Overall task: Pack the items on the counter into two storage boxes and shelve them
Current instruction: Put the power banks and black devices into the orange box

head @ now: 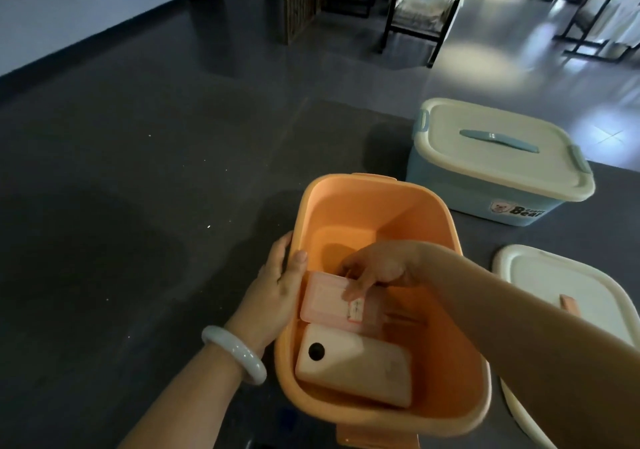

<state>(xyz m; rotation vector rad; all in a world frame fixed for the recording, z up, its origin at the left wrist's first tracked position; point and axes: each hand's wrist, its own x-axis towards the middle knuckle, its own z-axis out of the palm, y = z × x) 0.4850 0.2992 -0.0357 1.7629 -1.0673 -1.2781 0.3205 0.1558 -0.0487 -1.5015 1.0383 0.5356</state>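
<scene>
An open orange storage box (367, 203) stands on the dark counter in front of me. Inside it, near the front wall, lies a pale rectangular item with a black round spot (356, 365). Beyond that sits a small pink lidded case with a label (329, 301). My right hand (377, 268) reaches into the box from the right, and its fingers pinch the far edge of the pink case. My left hand (277, 286) grips the box's left rim, thumb inside. A blue storage box (446, 185) with its cream lid (498, 147) shut stands further back on the right.
A loose cream lid (561, 286) with a pink handle lies on the counter at the right, partly under my right forearm. The counter's far edge runs behind the blue box. Beyond it are a dark floor (173, 102) and black-framed chairs (422, 2).
</scene>
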